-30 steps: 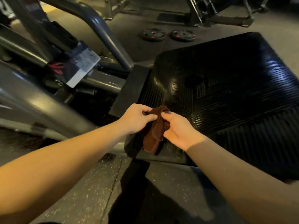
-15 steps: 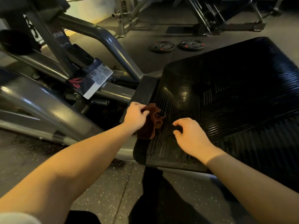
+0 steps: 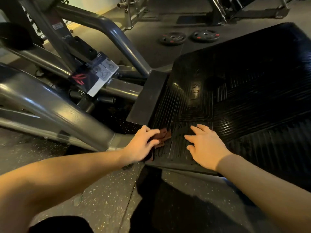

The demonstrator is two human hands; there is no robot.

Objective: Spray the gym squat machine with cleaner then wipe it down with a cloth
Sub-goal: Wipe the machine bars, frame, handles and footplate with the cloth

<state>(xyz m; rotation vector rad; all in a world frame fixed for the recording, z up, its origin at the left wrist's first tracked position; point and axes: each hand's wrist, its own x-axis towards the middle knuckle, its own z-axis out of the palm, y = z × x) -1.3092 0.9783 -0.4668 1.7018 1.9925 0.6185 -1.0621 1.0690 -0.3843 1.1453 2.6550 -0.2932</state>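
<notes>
Both hands rest on the footplate (image 3: 235, 91): left hand (image 3: 140, 145) gripping the cloth (image 3: 164, 137), right hand (image 3: 204, 147) splayed flat, holding nothing

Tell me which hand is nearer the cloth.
Left. The left hand holds the cloth against the near left corner of the plate. The right hand lies flat on the plate to the cloth's right, apart from it.
</notes>
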